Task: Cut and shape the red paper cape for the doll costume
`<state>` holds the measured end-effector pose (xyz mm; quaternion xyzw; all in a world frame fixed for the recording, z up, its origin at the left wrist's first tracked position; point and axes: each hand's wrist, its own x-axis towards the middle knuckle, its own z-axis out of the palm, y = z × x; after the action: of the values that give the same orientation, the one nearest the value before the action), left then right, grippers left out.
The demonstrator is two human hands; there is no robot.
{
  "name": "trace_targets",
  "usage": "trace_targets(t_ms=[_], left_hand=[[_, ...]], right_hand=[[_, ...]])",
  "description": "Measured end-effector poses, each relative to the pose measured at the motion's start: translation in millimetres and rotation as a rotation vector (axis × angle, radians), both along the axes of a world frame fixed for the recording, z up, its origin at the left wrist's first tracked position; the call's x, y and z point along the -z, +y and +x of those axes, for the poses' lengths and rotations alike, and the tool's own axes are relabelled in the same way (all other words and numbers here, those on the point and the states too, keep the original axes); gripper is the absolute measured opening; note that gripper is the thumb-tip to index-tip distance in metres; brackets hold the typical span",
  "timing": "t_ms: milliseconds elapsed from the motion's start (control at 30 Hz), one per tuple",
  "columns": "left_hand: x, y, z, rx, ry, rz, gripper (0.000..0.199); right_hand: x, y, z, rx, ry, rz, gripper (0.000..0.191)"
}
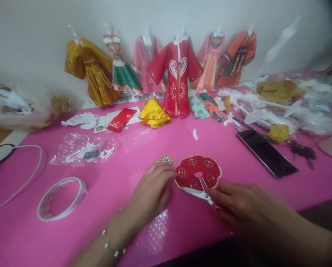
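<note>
Red fan-shaped paper piece point(198, 171), printed with round motifs and edged in pale trim, is laid flat on the pink worktop point(238, 155), near its front edge. Its 9 o'clock rim is pressed by the fingers of the left hand point(152, 193), which are extended, not clenched. Its 6 o'clock edge is touched by the right hand point(242, 207); whether those fingers grasp it cannot be told. A tape roll point(61, 198) is seen at 9 o'clock, a phone point(266, 152) at 2 o'clock.

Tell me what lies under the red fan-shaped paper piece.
The red fan-shaped paper piece lies flat on the pink tabletop. White scissors cover its lower edge; anything beneath is hidden.
</note>
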<state>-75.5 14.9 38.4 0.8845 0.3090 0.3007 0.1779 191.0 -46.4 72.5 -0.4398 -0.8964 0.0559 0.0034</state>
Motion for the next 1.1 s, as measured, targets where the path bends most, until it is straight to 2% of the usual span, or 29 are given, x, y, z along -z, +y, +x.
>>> trace_targets(t_ms=[100,567,1100], left_hand=[[1.9,-1.5,1.2,0.088,0.036,-0.013,0.038],[6.1,-5.3,1.3,0.049,0.107,-0.056,0.043],[6.7,-3.0,2.8,0.065,0.104,-0.081,0.042]], right_hand=[[2.8,-0.8,-0.3,-0.001,0.016,0.010,0.020],[6.1,-0.5,-4.1,0.048,0.020,0.039,0.019],[1.7,0.6,-6.7,0.002,-0.031,0.037,0.021]])
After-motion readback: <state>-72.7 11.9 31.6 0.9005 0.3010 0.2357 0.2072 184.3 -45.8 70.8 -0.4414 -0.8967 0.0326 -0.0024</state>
